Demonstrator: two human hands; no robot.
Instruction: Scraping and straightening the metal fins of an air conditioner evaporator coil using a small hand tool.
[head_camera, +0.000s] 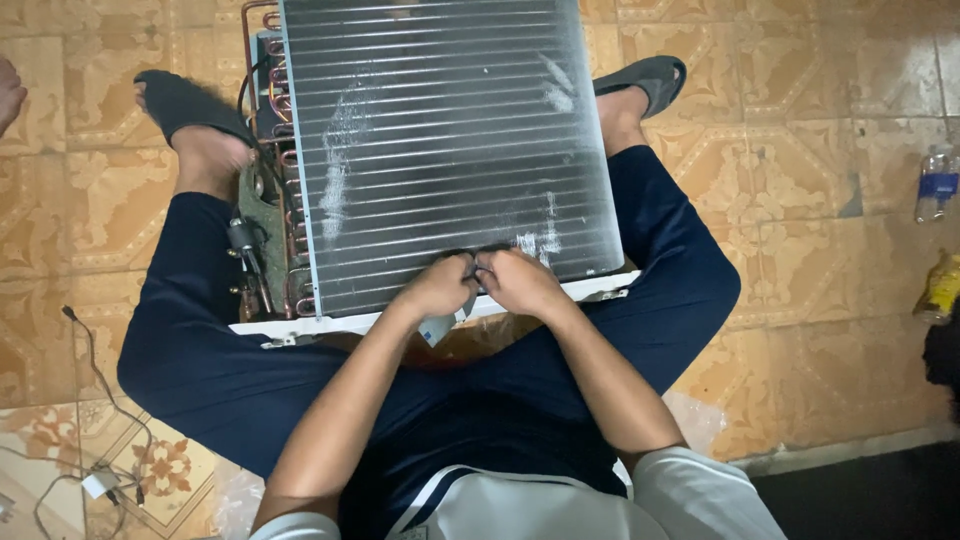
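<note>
A person sits on the patterned tile floor (820, 200) with a big grey metal finned coil unit (440, 140) lying between the legs. The left hand (437, 288) and right hand (520, 282) are curled tight together at its near edge, pinching a small dark part (474, 264) I cannot make out. Copper pipes (285, 160) run along the unit's left side.

Small dark item (476, 262) in clenched hands (482, 284), indistinguishable; coil unit (450, 140) top cropped

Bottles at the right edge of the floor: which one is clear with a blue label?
The upper bottle, farther from the person. It is clear plastic with a blue label, while the bottle below it is yellow.
</note>
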